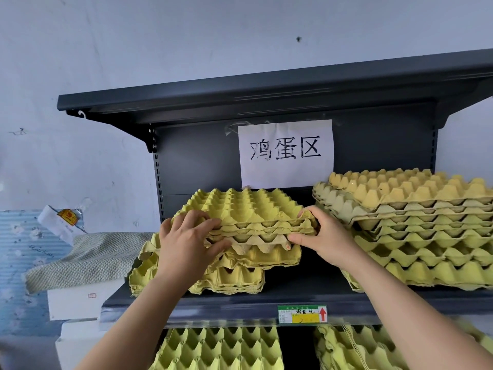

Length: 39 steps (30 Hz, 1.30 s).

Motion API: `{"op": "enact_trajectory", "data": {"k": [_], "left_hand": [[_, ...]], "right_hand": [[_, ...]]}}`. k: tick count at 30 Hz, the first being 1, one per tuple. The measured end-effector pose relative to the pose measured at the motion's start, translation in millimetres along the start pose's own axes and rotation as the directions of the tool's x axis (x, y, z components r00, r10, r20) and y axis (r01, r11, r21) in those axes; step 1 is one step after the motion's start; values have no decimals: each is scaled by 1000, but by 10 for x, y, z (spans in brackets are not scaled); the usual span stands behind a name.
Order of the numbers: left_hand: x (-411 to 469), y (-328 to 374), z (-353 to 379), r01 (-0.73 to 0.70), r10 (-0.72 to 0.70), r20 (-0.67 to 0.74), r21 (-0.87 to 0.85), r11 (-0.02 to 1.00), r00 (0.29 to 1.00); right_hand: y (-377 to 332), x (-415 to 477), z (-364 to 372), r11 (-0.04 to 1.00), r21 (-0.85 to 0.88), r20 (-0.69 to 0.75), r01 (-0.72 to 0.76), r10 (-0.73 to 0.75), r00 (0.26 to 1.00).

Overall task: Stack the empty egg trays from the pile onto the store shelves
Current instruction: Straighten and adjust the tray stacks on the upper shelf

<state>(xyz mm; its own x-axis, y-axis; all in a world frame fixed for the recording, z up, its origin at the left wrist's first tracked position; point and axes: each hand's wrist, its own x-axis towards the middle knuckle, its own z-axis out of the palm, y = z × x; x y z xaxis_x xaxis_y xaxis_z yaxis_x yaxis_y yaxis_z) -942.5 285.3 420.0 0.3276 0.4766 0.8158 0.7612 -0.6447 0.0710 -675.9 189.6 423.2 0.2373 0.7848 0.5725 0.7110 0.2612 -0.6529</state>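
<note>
A small bundle of yellow-green egg trays (245,209) rests tilted on top of a lower stack of trays (240,279) at the left of the dark grey shelf (240,303). My left hand (184,244) grips the bundle's front left corner, thumb under and fingers on top. At the front right corner my right hand (322,236) holds the same bundle, fingertips over its edge and thumb beneath. A taller stack of trays (416,231) stands on the right half of the same shelf, close to my right hand.
A paper sign (286,153) is taped to the shelf's back panel under the upper shelf (266,94). More trays (221,348) fill the shelf below. A folded cloth (88,257) on white boxes lies left of the shelf. A price label (302,314) marks the shelf edge.
</note>
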Motion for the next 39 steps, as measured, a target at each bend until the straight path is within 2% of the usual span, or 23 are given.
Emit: {"op": "enact_trajectory", "data": {"k": [5, 10, 15, 18, 22, 25, 31, 36, 39], "left_hand": [[143, -56, -2, 75, -76, -1, -144, 987, 997], [291, -123, -72, 83, -102, -83, -207, 975, 991], [342, -221, -239, 37, -63, -157, -165, 986, 986], [301, -338, -325, 43, -65, -155, -142, 989, 986], [161, -442, -311, 84, -94, -66, -144, 986, 993], [59, -474, -230, 86, -85, 16, -122, 989, 996], [-94, -524, -128, 41, -39, 80, -27, 999, 996], [-72, -514, -96, 60, -58, 66, -29, 998, 996], [-11, -481, -111, 72, -71, 24, -43, 996, 997]], "right_hand": [[-53, 56, 9, 997, 74, -71, 29, -23, 997], [-245, 184, 1, 989, 113, -163, 97, -78, 984], [-383, 255, 50, 988, 93, -197, 125, -105, 975], [-440, 252, 163, 982, 137, -183, 131, -105, 978], [-406, 200, 347, 982, 166, -146, 95, -71, 987], [-283, 149, 405, 990, 133, -75, 37, -27, 997], [-171, 104, 398, 1000, 22, 93, -8, 6, 996], [-165, 76, 408, 999, -19, 59, 38, -37, 998], [-204, 104, 361, 997, 41, 36, 61, -63, 997]]}}
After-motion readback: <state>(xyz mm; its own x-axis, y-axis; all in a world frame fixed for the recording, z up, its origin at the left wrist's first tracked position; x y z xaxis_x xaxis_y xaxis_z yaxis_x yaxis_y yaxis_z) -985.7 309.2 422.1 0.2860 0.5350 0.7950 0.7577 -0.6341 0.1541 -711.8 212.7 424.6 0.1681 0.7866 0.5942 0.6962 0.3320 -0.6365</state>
